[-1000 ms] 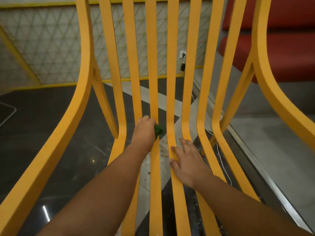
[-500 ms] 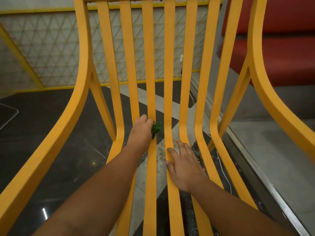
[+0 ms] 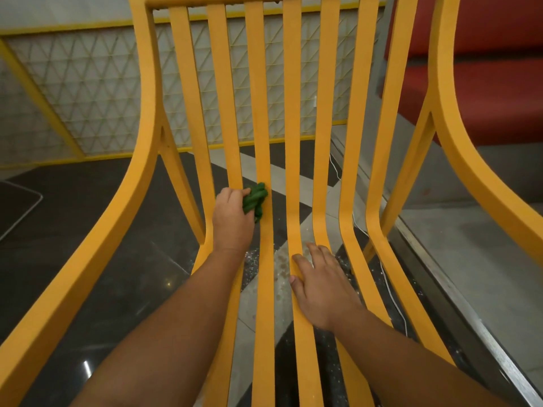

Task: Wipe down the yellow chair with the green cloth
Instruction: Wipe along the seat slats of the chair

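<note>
More green cloth (image 3: pixel 255 201) beyond left hand (image 3: pixel 232 223)

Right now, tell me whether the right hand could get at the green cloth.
Probably yes: the right hand lies flat nearby, only bare slats between, though the left hand grips the green cloth.

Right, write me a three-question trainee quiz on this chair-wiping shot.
1. True or false: the right hand grips the green cloth.
2. Where does the right hand rest? A) flat on the seat of the yellow chair; B) on an armrest; C) on the floor.
3. Fill in: the upholstered bench behind the chair is ____.
Key: 1 false, the left hand grips it; 2 A; 3 red.
</note>
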The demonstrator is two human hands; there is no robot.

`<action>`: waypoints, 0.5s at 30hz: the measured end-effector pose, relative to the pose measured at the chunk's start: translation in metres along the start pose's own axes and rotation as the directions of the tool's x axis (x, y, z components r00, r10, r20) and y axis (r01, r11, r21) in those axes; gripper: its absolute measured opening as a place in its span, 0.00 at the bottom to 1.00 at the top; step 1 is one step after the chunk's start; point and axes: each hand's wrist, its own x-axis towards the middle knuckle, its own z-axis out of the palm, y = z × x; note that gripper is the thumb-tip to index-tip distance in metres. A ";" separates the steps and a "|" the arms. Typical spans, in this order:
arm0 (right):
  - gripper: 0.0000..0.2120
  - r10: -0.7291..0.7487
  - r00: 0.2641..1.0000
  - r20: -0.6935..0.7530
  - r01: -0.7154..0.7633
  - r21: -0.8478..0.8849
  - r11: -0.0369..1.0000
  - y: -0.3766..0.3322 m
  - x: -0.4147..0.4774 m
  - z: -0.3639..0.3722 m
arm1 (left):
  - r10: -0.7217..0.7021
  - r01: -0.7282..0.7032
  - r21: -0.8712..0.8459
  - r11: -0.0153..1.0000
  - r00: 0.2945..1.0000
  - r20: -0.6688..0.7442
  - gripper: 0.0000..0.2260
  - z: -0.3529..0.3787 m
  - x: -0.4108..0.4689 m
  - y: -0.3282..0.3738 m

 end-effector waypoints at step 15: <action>0.25 0.023 0.999 0.029 -0.023 0.002 1.000 -0.001 0.001 0.000 | -0.664 0.432 -0.521 0.736 0.610 -0.432 0.19 -0.064 0.055 -0.011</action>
